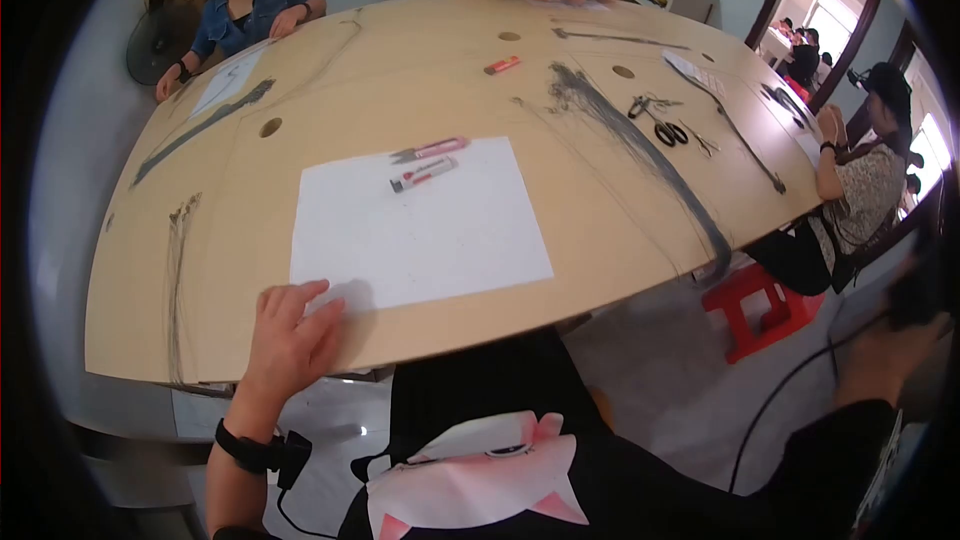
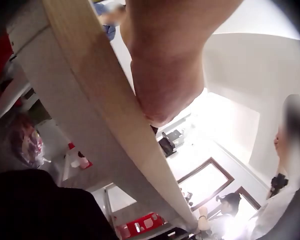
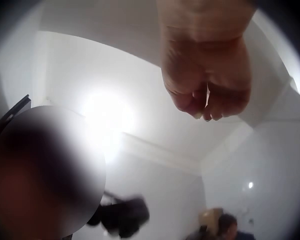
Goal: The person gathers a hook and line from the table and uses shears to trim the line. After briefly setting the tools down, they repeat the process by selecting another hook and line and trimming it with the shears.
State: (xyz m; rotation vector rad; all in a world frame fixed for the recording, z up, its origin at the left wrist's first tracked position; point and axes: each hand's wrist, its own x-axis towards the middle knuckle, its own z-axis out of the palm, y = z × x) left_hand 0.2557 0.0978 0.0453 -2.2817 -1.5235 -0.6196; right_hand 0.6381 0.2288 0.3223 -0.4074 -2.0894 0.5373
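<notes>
— What's on the desk point(image 1: 600, 210)?
— White paper point(image 1: 420, 225), two markers point(image 1: 425, 162) at its far edge, scissors point(image 1: 660, 120) farther right; people sit around.
— The hands?
— Left hand point(image 1: 290, 330) lies spread, fingertips on the paper's near corner. Right hand point(image 3: 210, 75) curled, raised off-desk; contents unclear.

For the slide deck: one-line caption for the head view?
Left hand rests flat on the corner of a white paper sheet; two markers lie at its far edge.
</notes>
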